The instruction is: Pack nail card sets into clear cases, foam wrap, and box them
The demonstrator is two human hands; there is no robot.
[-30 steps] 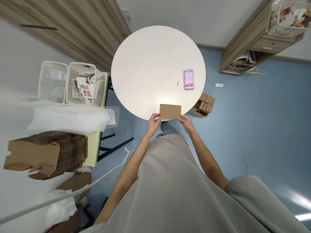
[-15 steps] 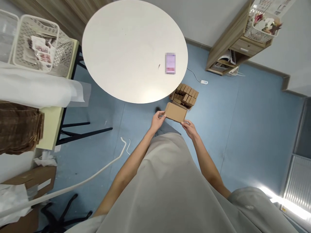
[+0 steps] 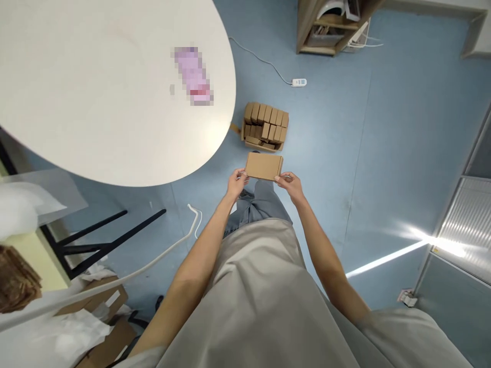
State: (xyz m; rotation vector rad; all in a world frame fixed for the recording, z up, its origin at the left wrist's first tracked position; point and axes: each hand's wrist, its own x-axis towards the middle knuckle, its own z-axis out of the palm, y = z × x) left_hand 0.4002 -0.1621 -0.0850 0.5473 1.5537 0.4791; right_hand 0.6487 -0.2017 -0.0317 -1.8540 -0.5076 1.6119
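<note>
A flat brown cardboard box (image 3: 264, 166) is held level in front of my body, between both hands. My left hand (image 3: 237, 183) pinches its left end, and my right hand (image 3: 290, 185) grips the near right corner. Just beyond it on the floor stands an open carton (image 3: 264, 147) packed with several small brown boxes (image 3: 270, 115) in rows. The held box is apart from that carton in the picture. Its underside is hidden from me.
A round white table (image 3: 115, 102) fills the upper left, with a pixelated purple item (image 3: 194, 76) on it. A white power strip (image 3: 299, 82) and cord lie on the blue floor. Black table legs (image 3: 95, 248) and a white pole (image 3: 153, 263) are at left; a wooden cabinet (image 3: 302, 30) stands beyond.
My view has swung to the right, so the round table now sits further left. The cardboard box stays in both hands, now more level, and the carton on the floor shows more fully.
</note>
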